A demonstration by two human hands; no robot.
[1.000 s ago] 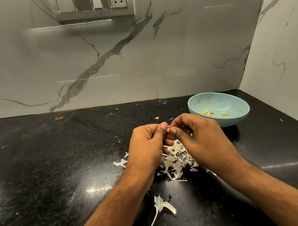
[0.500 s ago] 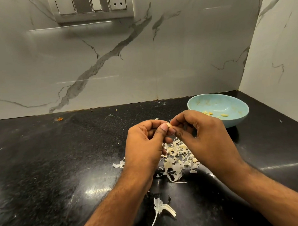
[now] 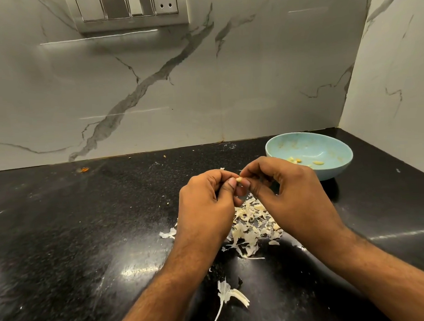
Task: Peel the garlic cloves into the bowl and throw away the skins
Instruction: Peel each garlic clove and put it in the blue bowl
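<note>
Your left hand (image 3: 203, 208) and right hand (image 3: 286, 196), fingers curled, pinch one tiny garlic clove (image 3: 239, 179) between them — light, likely slick (bowl (image 3: 336, 171) at two o'clock) — so grip its ends, peeling over the skins (image 3: 250, 227).

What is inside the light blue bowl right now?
The light blue bowl holds a few peeled garlic cloves; the right hand hides its near-left part.

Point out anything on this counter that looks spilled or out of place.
Papery white garlic skins lie strewn on the black speckled counter beneath both hands, one larger piece apart nearer the camera. A small orange scrap sits by the marble wall. The pale blue bowl stands upright with its peeled cloves inside.
</note>
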